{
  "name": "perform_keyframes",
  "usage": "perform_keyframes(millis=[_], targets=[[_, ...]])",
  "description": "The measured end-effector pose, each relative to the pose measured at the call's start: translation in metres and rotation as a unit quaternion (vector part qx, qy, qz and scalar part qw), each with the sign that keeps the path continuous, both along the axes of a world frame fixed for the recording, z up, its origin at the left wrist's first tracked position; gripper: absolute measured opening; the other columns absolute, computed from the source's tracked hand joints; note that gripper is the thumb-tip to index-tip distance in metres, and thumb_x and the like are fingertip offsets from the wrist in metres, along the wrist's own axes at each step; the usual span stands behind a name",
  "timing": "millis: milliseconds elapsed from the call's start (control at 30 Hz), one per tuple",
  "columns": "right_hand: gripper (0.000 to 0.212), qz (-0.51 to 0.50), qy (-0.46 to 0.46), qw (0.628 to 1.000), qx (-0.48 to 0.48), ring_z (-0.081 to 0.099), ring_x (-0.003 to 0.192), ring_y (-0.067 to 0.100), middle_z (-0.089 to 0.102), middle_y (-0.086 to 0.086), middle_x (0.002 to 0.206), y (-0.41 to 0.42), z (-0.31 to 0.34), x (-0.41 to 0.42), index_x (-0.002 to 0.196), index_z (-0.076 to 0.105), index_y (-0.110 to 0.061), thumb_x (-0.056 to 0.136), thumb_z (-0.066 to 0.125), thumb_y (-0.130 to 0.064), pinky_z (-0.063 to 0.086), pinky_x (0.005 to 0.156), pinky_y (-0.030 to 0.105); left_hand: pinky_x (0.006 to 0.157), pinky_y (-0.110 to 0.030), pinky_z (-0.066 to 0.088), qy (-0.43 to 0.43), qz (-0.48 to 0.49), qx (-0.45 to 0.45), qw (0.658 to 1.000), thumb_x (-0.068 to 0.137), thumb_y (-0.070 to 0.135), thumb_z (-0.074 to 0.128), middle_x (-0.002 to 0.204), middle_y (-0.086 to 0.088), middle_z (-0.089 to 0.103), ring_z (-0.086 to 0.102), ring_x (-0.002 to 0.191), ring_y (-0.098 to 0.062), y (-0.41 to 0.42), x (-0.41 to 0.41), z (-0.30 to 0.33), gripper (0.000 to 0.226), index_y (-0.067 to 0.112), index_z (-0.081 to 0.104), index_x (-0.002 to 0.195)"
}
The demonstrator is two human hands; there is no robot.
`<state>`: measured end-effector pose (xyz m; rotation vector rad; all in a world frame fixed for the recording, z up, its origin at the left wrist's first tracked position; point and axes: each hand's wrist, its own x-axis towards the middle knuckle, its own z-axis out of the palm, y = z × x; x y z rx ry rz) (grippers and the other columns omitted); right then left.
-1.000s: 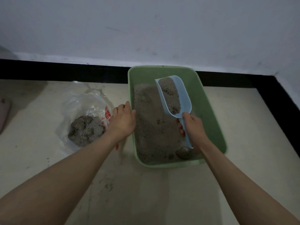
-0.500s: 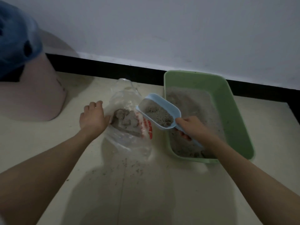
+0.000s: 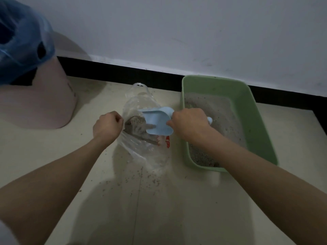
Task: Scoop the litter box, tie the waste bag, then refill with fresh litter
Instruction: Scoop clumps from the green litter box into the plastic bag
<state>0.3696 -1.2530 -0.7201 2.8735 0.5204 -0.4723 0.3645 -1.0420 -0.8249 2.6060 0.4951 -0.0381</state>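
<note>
My forearms: both are bare and reach forward from the bottom corners of the view, over a pale floor.
Floor near me: many small dark grains of litter are scattered on it, most of them just in front of the bag.
My left hand: the fingers are curled and they pinch the left edge of the clear plastic bag, so the mouth is held open on that side.
Waste bag: it lies on the floor between my two hands, just left of the litter box. It is transparent, with some red print on its right side. Inside I see a grey heap of scooped litter.
My right hand: it is closed around the handle of the light blue scoop. The end of the handle shows behind my hand, on the side of the box.
Scoop: it is turned over, its back faces up, and its mouth points left and down into the bag. Grey litter is at its mouth, above the heap.
Litter box: a green rectangular tray, on the floor at my right, close to the wall. Grey litter covers its bottom, with darker lumps at the near end.
Left, farther: a pink container stands on the floor, and a blue plastic bag is over its top.
Far: a black skirting band runs along the bottom of a white wall.
</note>
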Motion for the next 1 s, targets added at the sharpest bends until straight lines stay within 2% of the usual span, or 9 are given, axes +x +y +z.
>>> perform_keyframes(millis=[100,233,300,433,533,600,700,833,1000], targets=[[0.032,-0.008,-0.027,0.999,0.024,0.040,0.053,0.017,0.039,-0.001,0.061,-0.019,0.000,-0.004,0.092,0.054,-0.012,0.101,0.033,-0.035,0.029,0.050,0.027,0.069,-0.035,0.047,-0.024,-0.022,0.029,0.999,0.091,0.019,0.048,0.097,-0.012,0.065,0.059,0.087,-0.033,-0.009,0.001,0.008,0.018,0.012,0.063,0.097],[0.041,-0.080,-0.083,0.986,0.120,0.046,0.056,0.021,0.042,0.000,0.057,-0.064,-0.002,-0.009,0.070,0.050,-0.012,0.098,0.034,-0.038,0.034,0.053,0.028,0.087,-0.044,0.047,-0.125,-0.091,0.034,0.987,0.092,0.014,0.047,0.116,-0.015,0.057,0.053,0.105,-0.030,-0.036,0.000,0.014,0.029,0.007,0.053,0.120],[0.040,-0.147,-0.105,0.972,0.151,0.045,0.053,0.018,0.046,0.001,0.058,-0.094,-0.003,-0.011,0.072,0.053,-0.011,0.097,0.036,-0.037,0.033,0.050,0.025,0.090,-0.040,0.045,-0.144,-0.123,0.016,0.982,0.093,0.014,0.046,0.121,-0.014,0.054,0.051,0.109,-0.027,-0.060,-0.004,0.015,0.034,0.007,0.048,0.126],[0.040,-0.287,-0.108,0.931,0.198,0.045,0.056,0.025,0.046,0.007,0.057,-0.162,-0.006,-0.023,0.063,0.049,-0.008,0.093,0.041,-0.032,0.028,0.048,0.023,0.100,-0.039,0.037,-0.101,-0.213,-0.047,0.971,0.097,0.017,0.039,0.130,-0.017,0.047,0.042,0.123,-0.030,-0.117,-0.016,0.008,0.038,0.005,0.043,0.132],[0.039,-0.370,-0.082,0.910,0.167,0.045,0.054,0.025,0.047,0.009,0.058,-0.202,-0.013,-0.034,0.063,0.052,-0.005,0.090,0.046,-0.032,0.032,0.050,0.026,0.109,-0.041,0.028,-0.056,-0.262,-0.054,0.962,0.098,0.022,0.038,0.141,-0.019,0.037,0.031,0.132,-0.034,-0.155,-0.021,-0.001,0.047,0.002,0.032,0.140],[0.035,-0.402,-0.047,0.905,0.128,0.046,0.055,0.024,0.047,0.007,0.060,-0.219,-0.020,-0.039,0.071,0.055,-0.005,0.089,0.048,-0.034,0.035,0.053,0.028,0.111,-0.042,0.024,-0.019,-0.260,-0.053,0.964,0.098,0.026,0.036,0.145,-0.018,0.031,0.028,0.133,-0.034,-0.173,-0.023,-0.004,0.052,0.003,0.024,0.143],[0.033,-0.413,-0.001,0.905,0.101,0.050,0.063,0.025,0.047,0.005,0.064,-0.233,-0.033,-0.042,0.083,0.058,-0.005,0.090,0.047,-0.035,0.037,0.057,0.028,0.112,-0.040,0.020,0.026,-0.257,-0.034,0.965,0.099,0.025,0.032,0.147,-0.019,0.027,0.024,0.135,-0.032,-0.188,-0.021,-0.009,0.056,0.003,0.013,0.147],[0.037,-0.394,0.038,0.912,0.103,0.044,0.055,0.020,0.046,0.006,0.061,-0.236,-0.052,-0.032,0.065,0.049,-0.006,0.091,0.045,-0.032,0.031,0.049,0.026,0.114,-0.042,0.018,0.033,-0.239,-0.010,0.970,0.100,0.025,0.027,0.150,-0.017,0.020,0.018,0.138,-0.031,-0.192,-0.013,-0.012,0.058,0.003,0.002,0.148],[0.036,-0.397,0.065,0.906,0.133,0.044,0.053,0.020,0.049,0.008,0.062,-0.230,-0.067,-0.005,0.059,0.044,-0.011,0.090,0.045,-0.030,0.035,0.053,0.026,0.115,-0.045,0.017,0.040,-0.206,-0.016,0.978,0.097,0.018,0.029,0.153,-0.014,0.011,0.011,0.141,-0.029,-0.202,-0.005,-0.019,0.062,0.004,-0.006,0.147]])
